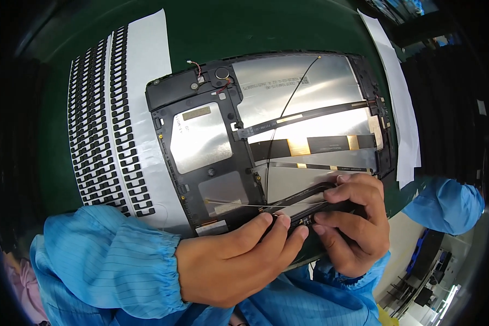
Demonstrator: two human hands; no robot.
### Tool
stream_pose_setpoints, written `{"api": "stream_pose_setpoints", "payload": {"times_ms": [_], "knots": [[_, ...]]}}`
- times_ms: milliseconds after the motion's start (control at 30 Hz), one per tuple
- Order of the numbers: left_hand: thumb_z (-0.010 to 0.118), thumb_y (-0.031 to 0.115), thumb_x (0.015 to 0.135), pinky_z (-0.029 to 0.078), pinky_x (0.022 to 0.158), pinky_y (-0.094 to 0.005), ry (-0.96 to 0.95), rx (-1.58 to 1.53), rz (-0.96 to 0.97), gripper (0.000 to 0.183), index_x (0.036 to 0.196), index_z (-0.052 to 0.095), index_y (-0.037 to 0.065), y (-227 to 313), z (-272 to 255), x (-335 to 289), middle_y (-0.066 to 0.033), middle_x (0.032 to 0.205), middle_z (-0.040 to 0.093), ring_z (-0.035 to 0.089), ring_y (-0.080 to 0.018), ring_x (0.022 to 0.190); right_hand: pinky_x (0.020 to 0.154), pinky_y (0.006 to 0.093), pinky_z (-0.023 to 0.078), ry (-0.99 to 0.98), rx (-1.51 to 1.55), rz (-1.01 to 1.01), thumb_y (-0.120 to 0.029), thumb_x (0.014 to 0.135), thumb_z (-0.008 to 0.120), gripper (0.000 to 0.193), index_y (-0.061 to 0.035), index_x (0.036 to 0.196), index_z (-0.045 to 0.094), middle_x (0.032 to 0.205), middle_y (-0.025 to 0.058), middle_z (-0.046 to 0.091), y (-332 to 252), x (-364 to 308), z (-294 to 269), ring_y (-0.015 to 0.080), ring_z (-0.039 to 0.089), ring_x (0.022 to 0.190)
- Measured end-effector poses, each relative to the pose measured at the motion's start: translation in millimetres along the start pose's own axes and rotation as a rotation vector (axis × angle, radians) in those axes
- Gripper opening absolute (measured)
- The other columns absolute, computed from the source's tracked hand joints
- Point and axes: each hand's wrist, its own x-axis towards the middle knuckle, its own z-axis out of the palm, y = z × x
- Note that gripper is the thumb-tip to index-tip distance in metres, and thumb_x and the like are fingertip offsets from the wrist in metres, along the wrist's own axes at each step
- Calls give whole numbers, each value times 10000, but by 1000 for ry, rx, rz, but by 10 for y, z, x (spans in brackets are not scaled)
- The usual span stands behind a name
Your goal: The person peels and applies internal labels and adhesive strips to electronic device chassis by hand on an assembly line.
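Head view: one flat rectangular panel [261,111], matte black plastic with shiny metal plates, lies mid-bench [244,27], its long axis running from just below 9 to just above 3 o'clock. Two thin wires, one black [296,88], one pale [244,204], cross it. Left hand [228,266] and right hand [358,223] meet at its 5-o'clock edge: left fingers bunched, right slightly parted; what either grips, I cannot tell. White paper [149,49] at 9 bears rows of small black clips [125,127].

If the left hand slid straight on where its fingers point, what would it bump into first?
Probably the right hand, ahead to the right, though the edge of the open flat device is close and depth is unclear.
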Motion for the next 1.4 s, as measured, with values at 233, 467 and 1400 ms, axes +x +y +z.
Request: {"api": "stream_pose_setpoints", "payload": {"times_ms": [233, 467, 1400], "knots": [[474, 142, 762, 418, 797, -293, 40, 10, -66, 203, 872, 597, 24, 77, 65, -23, -94, 1050, 541, 515, -214, 922, 690, 347, 430, 27, -64, -95, 22, 476, 623, 193, -23, 662, 597, 769, 76, 561, -57, -6, 58, 287, 498, 781], [510, 123, 747, 391, 843, -358, 208, -84, -89, 260, 978, 547, 11, 87, -146, -175, -123, 1058, 536, 510, -269, 975, 767, 374, 391, 35, 36, -69, -12, 544, 630, 247, 1, 786, 580, 909, 140, 526, 6, -81, 3, 294, 485, 865], [647, 231, 643, 226, 970, -467, -158, -148, -553, 599, 1160, 434, 17, -202, -514, -970, -198, 1255, 351, 301, -373, 1181, 648, 369, 313, 124, -67, -272, -67, 573, 614, 145, -31, 701, 556, 718, 56, 489, -935, 32, 1048, 217, 464, 707]]}}
